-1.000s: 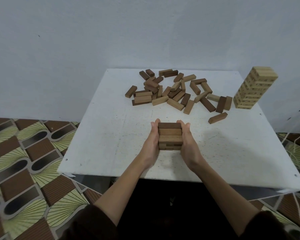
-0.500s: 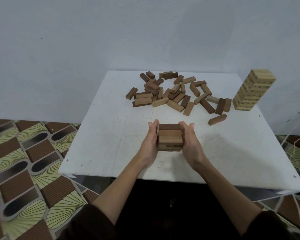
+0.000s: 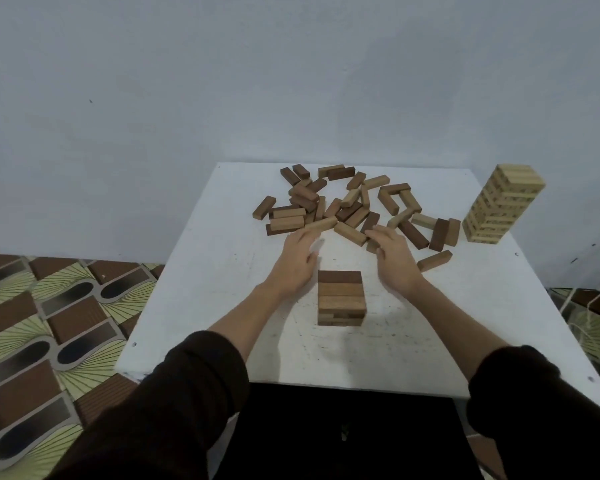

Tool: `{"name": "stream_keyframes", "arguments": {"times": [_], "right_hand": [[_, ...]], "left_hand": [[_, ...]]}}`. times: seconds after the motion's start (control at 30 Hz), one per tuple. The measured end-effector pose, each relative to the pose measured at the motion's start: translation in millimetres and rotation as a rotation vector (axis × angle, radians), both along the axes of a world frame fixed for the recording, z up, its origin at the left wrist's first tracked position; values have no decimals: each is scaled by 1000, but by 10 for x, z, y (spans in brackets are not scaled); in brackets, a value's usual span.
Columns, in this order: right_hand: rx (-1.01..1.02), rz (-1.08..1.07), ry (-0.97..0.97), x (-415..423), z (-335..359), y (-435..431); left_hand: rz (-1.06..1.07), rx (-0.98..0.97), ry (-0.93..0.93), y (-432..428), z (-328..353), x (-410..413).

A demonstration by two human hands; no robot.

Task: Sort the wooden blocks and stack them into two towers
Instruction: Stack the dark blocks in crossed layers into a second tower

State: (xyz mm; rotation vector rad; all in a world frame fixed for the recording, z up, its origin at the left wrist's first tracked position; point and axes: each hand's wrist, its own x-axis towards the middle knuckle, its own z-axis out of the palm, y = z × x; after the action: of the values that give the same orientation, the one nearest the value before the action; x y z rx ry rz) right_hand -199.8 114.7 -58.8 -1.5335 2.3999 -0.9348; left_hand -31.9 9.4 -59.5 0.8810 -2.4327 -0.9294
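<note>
Short stack (image 3: 341, 299): brown blocks, near middle of the white table (image 3: 194, 292); no writing readable.
Left hand (image 3: 297, 259): just beyond-left of the stack, apart from it, fingers loosely spread, holding nothing.
Right hand (image 3: 394, 259): beyond-right, likewise spread and empty, fingertips at the pile's edge.
Loose blocks (image 3: 347, 202): scattered farther back.
Pale tower (image 3: 501, 204): far right corner.

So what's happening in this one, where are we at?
A person is sorting wooden blocks on a white table. A tall pale tower stands at the far right edge. A short brown stack sits near the person, nobody touching it. Both hands are open and reach toward the loose pile: the left hand at a light block, the right hand at the pile's near edge. Neither has clearly lifted a block yet.
</note>
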Motion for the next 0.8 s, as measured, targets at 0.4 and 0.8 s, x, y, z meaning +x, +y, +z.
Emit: {"name": "stream_keyframes", "arguments": {"times": [0.4,0.8], "right_hand": [[89,369,114,-44,-21,-201],[247,193,253,-189,55,-312]], "left_hand": [[-61,-531,-296,-460,-34,-286],[-40,-443,-213,-602,37,-359]]}}
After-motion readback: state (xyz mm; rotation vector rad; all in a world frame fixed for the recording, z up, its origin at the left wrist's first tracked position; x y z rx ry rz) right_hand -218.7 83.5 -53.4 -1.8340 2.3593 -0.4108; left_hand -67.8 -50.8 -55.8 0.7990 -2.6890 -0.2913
